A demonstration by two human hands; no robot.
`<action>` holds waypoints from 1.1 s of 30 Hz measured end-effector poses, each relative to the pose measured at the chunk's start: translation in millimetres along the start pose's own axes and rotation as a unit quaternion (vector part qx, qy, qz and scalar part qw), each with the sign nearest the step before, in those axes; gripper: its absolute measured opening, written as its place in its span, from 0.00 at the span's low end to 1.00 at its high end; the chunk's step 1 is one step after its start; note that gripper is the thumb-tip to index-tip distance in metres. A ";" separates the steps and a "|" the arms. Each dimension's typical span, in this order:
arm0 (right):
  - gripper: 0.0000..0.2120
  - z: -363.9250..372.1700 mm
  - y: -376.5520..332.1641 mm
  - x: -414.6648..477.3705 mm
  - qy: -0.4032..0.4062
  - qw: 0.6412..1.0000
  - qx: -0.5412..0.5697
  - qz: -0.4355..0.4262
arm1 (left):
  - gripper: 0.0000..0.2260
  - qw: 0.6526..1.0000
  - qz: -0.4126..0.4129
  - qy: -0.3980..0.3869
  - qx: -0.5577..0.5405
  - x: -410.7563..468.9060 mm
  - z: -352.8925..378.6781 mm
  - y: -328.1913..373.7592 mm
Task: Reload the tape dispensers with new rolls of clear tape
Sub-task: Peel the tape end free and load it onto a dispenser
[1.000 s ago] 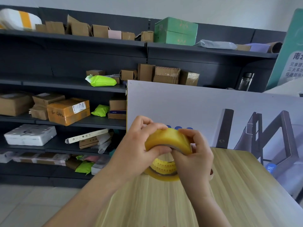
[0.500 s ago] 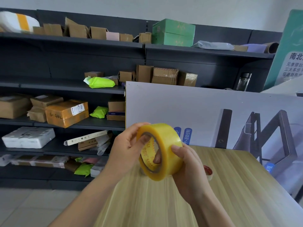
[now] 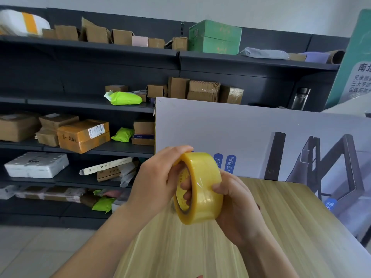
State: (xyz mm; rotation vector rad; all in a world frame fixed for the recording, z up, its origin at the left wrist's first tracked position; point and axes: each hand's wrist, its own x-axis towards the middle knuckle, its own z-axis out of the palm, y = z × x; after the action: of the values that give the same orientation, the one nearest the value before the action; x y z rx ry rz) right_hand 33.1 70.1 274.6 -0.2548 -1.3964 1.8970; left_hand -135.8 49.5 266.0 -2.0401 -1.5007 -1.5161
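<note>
A wide roll of yellowish clear tape (image 3: 202, 187) is held upright above the wooden table (image 3: 281, 227), its open core facing left. My left hand (image 3: 158, 177) grips the roll's left rim, fingers curled over the top edge. My right hand (image 3: 236, 201) holds the roll from the right and below, thumb pressed on the outer tape face and fingers reaching into the core. No tape dispenser shows in this view.
A large printed board (image 3: 261, 137) leans at the table's far edge. Behind it, dark shelves (image 3: 80, 145) carry cardboard boxes, green bags and a green carton (image 3: 214, 37). Tiled floor (image 3: 40, 247) lies to the left of the table.
The roll has been turned from lying flat between my hands to standing on edge with the core facing left. My left fingers moved onto the top rim. A small red thing on the table is now hidden.
</note>
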 end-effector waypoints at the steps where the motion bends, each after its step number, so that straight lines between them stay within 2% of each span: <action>1: 0.22 0.6 -0.5 -0.2 -0.004 1.000 0.000 -0.003 | 0.13 1.000 -0.011 0.000 -0.005 0.0 0.0 0.2; 7: 0.26 1.8 -0.8 0.1 -0.007 1.000 0.004 -0.004 | 0.12 0.993 -0.094 -0.028 -0.071 5.1 -2.9 2.6; 10: 0.24 2.7 -0.6 0.3 -0.007 1.000 0.012 -0.005 | 0.15 0.991 -0.096 -0.059 -0.070 6.3 -5.8 1.9; 12: 0.22 3.6 -1.4 1.0 0.002 1.000 0.010 -0.005 | 0.20 0.996 -0.055 -0.058 -0.036 5.8 -7.8 2.6; 16: 0.17 5.7 -5.2 1.7 0.029 0.999 0.013 0.016 | 0.21 0.992 0.122 -0.041 0.009 7.1 -12.2 5.6; 19: 0.18 5.9 -6.9 2.3 0.040 0.997 0.037 0.049 | 0.19 0.984 0.169 -0.055 -0.003 10.6 -15.4 3.2; 24: 0.21 5.5 -10.3 1.5 0.013 0.994 0.086 0.068 | 0.17 0.988 0.139 -0.068 0.013 11.2 -19.1 -0.2; 29: 0.24 3.4 -11.0 0.0 0.017 0.995 0.070 0.072 | 0.20 0.995 0.086 -0.051 0.009 7.0 -15.3 -4.3; 33: 0.22 4.8 -11.3 -2.0 0.045 0.996 0.035 0.068 | 0.21 0.996 0.072 -0.053 0.011 5.9 -15.9 -4.5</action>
State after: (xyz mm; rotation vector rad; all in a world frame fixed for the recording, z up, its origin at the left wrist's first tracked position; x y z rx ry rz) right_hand 36.9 66.6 285.9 -0.4040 -1.2789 2.0155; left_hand -149.3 44.9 276.3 -2.1943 -1.3657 -1.3517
